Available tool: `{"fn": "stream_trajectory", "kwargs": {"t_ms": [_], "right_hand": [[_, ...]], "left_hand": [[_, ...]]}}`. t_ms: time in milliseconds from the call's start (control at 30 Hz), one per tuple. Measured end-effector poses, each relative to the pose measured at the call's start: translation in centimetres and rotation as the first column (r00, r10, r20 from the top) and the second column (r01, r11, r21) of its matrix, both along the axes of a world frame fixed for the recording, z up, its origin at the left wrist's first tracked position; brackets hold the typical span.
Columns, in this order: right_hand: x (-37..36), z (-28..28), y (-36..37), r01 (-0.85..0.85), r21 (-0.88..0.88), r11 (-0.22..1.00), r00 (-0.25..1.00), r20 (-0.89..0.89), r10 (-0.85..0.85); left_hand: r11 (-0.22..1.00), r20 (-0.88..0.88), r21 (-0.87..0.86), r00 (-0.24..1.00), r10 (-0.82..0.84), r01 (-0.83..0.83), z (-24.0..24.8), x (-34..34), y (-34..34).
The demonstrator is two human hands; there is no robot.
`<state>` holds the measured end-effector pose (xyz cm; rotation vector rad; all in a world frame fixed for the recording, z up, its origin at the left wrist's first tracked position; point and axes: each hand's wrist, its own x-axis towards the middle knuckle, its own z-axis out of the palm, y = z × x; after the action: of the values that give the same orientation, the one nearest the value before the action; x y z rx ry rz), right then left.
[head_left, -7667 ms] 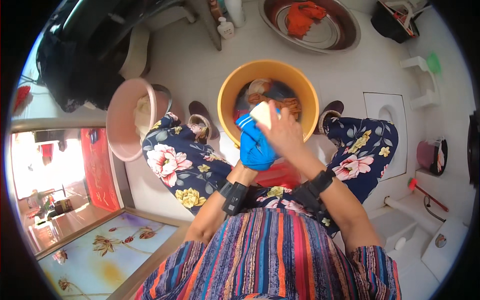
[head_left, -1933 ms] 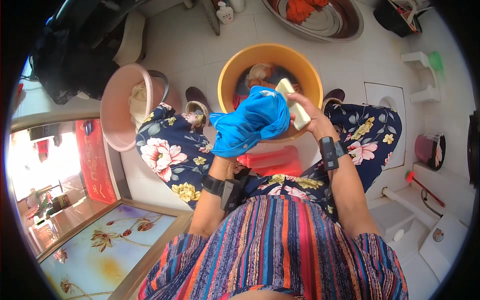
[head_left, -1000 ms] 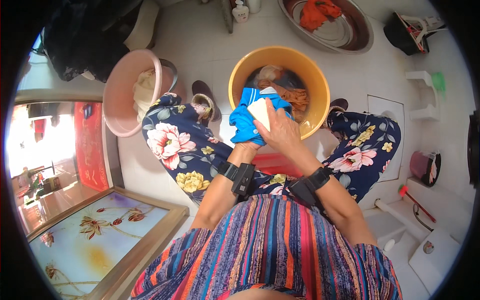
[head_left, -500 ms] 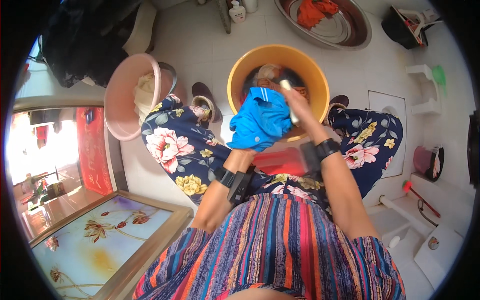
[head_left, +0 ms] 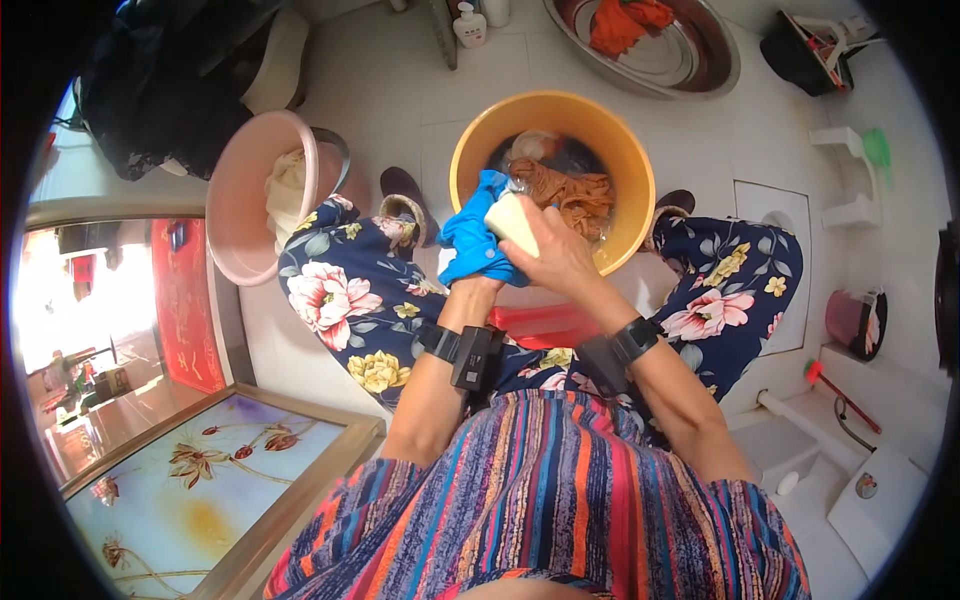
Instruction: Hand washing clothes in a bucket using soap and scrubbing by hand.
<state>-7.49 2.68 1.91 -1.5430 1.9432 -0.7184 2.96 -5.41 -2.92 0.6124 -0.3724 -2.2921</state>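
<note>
Basically, right hand [head_left: 555, 252] curled round a pale yellow soap bar [head_left: 512, 224], fingers wrapped on it, bar tilted. Soap overlaps the blue cloth [head_left: 468, 245]; can't tell if they're touching. Cloth bunched over left hand [head_left: 478, 288], at the near left rim of the yellow tub [head_left: 630, 165]. Left fingers hidden underneath, so can't tell how far they're spread or how they grip; only the part by the wrist shows. Inside tub: brown-orange cloth [head_left: 565, 195], lying in dark water. Red object [head_left: 545, 326] between the person's legs, partly behind forearms. Pink bucket [head_left: 237, 215] to the left, cream cloth [head_left: 286, 190] in it. Metal basin [head_left: 700, 50] beyond tub, orange cloth [head_left: 627, 25] inside. Pump bottle [head_left: 470, 27] on floor, left of basin.
</note>
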Motion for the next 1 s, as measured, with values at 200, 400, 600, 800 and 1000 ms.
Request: {"fn": "stream_trajectory", "kwargs": {"t_ms": [200, 400, 600, 800, 1000], "right_hand": [[-2.3, -2.6, -0.4, 0.041, 0.004, 0.999, 0.985, 0.166, -0.041], [-7.3, -8.4, 0.9, 0.165, 0.427, 0.889, 0.200, 0.868, -0.454], [-8.2, -3.9, 2.1, 0.037, 0.196, 0.980, -0.424, 0.891, -0.162], [-8.9, 0.4, 0.8, 0.154, 0.250, 0.956, -0.273, 0.941, -0.202], [1.4, 2.9, -0.6, 0.048, 0.152, 0.987, 0.975, 0.207, -0.079]], "left_hand": [[0.706, 0.676, -0.562, 0.731, 0.093, 0.430, 0.3, -0.2, 1.6], [0.709, 0.250, -0.696, 0.964, 0.088, 0.116, 4.0, 0.9, 1.7], [0.853, 0.053, -0.510, 0.986, 0.160, -0.111, 4.5, 2.0, 0.5], [0.861, 0.180, -0.508, 0.974, 0.134, -0.025, 3.9, 0.7, 0.5], [0.863, 0.303, -0.496, 0.950, 0.070, 0.095, 2.3, -0.1, 1.8]]}}
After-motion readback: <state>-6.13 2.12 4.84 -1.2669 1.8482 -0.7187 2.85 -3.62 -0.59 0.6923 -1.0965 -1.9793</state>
